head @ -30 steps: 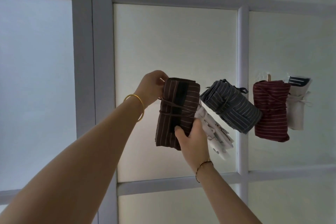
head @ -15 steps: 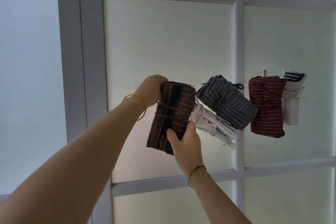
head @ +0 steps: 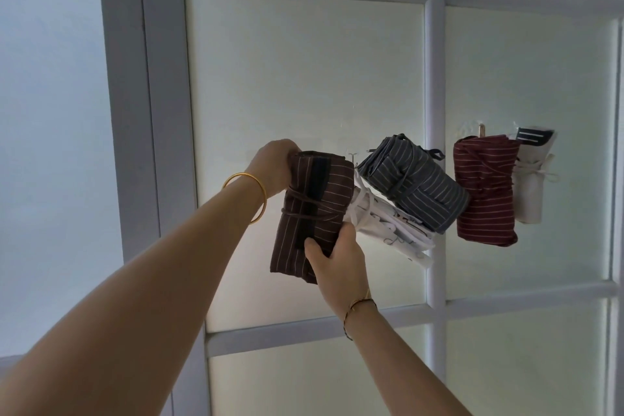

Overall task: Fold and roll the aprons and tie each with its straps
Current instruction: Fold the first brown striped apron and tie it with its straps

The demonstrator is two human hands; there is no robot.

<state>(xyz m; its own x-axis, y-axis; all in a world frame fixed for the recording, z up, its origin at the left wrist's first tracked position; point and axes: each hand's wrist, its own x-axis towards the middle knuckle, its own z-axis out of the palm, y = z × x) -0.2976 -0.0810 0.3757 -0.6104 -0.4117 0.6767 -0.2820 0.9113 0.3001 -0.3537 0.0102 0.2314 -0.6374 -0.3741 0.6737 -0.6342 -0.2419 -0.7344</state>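
light: dim, cool daylight diffused through frosted panes point(head: 304, 84) | backlit: forearms point(head: 152, 297) and brown apron roll point(head: 314, 199) read dark | focus: fairly sharp, slightly soft | edges: window bars point(head: 162, 111) lean and bow, wide-angle

readable text: none for you here | white rolled apron point(head: 381, 226): you see dark curly print on its cloth, too small and creased to read | labels, brands, numbers: none you can make out
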